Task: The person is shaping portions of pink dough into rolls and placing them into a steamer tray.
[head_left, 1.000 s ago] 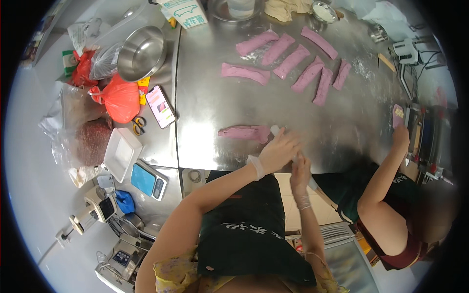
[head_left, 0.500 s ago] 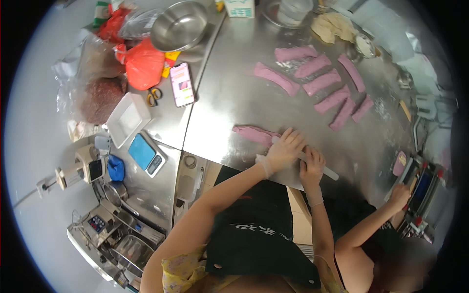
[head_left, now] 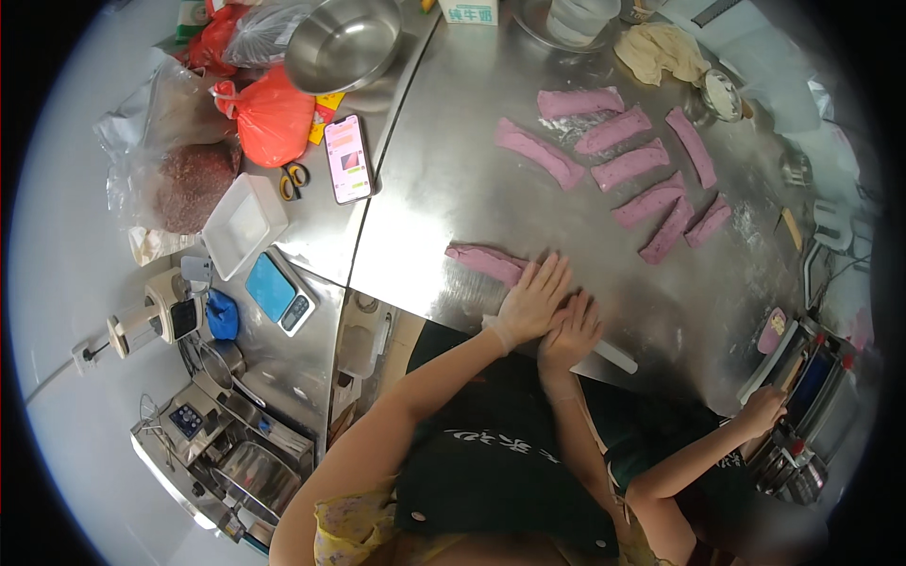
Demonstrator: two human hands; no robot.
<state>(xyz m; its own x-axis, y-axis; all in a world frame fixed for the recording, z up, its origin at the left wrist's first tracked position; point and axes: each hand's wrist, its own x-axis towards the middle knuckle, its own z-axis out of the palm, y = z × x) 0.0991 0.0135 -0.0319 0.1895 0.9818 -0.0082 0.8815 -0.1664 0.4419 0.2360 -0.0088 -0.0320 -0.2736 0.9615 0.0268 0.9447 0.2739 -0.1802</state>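
Note:
A pink dough roll (head_left: pixel 484 260) lies on the steel table near its front edge, its right end hidden by my left hand (head_left: pixel 535 300). That hand is flat, fingers stretched out. My right hand (head_left: pixel 571 333) sits just beside it, partly overlapped, with its fingers also extended; whether it touches the dough is hidden. To the right of my right hand rests a slim white rolling pin (head_left: pixel 616 357), one end showing. Farther back on the table are several pink dough strips (head_left: pixel 630 163), with flour around them.
On the left are a kitchen scale (head_left: pixel 281 292), a white tray (head_left: pixel 245 226), scissors (head_left: pixel 293 179), a phone (head_left: pixel 349 160), a red bag (head_left: pixel 274 118) and a steel bowl (head_left: pixel 344 45). A co-worker's hand (head_left: pixel 763 412) is at a roller machine (head_left: pixel 807 377) at right. A cloth (head_left: pixel 661 52) lies at the back.
My hands have let go of the rolling pin, which now lies nearer the table's front edge. My right hand has moved left against my left hand, and both have flattened out.

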